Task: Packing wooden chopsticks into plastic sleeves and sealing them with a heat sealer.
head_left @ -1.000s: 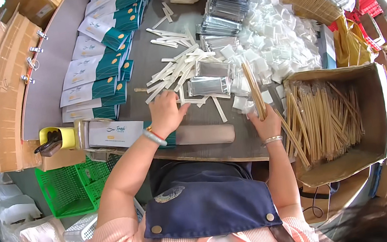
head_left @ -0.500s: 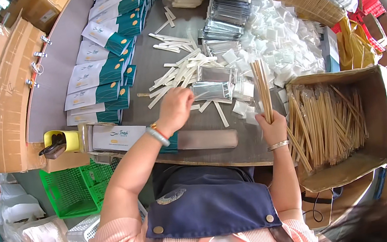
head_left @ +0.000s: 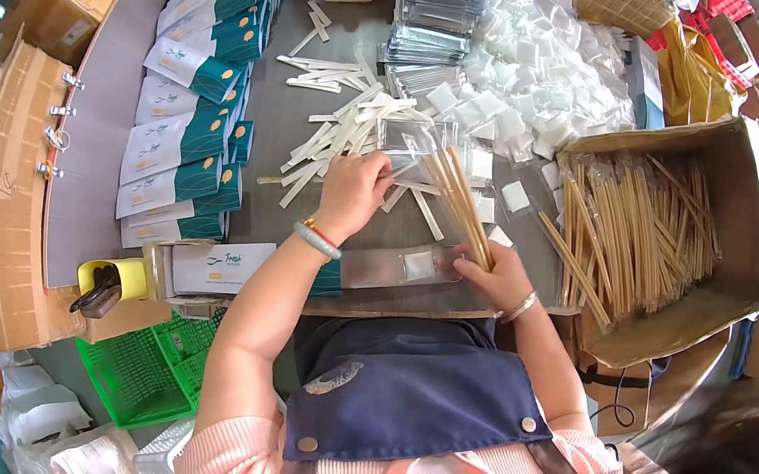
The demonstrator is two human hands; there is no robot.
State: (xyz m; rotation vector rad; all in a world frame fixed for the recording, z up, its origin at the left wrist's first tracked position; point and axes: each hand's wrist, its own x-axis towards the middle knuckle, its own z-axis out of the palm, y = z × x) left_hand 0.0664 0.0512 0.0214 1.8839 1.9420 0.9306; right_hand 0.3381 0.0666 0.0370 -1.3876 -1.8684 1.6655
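Through the head camera I see my right hand (head_left: 500,277), right of centre, closed around a thin bundle of wooden sticks (head_left: 459,200), which tilts up and left so its tips overlap a clear packet (head_left: 401,137) in the view. My left hand (head_left: 355,193), near centre, has its fingers drawn together at that packet's lower left edge; I cannot tell whether they pinch it. Just beyond, white strips (head_left: 348,133) lie loosely piled on the grey worktop (head_left: 268,220). Below the hands, a long flat pouch (head_left: 370,268) with a teal end lies crosswise, a small white square packet (head_left: 419,265) on top. At the right, a cardboard box (head_left: 742,219) holds many more sticks; above it spreads a heap of white sachets (head_left: 536,63). White-and-teal pouches (head_left: 161,144) overlap in rows at the upper left, above a green basket (head_left: 143,418).
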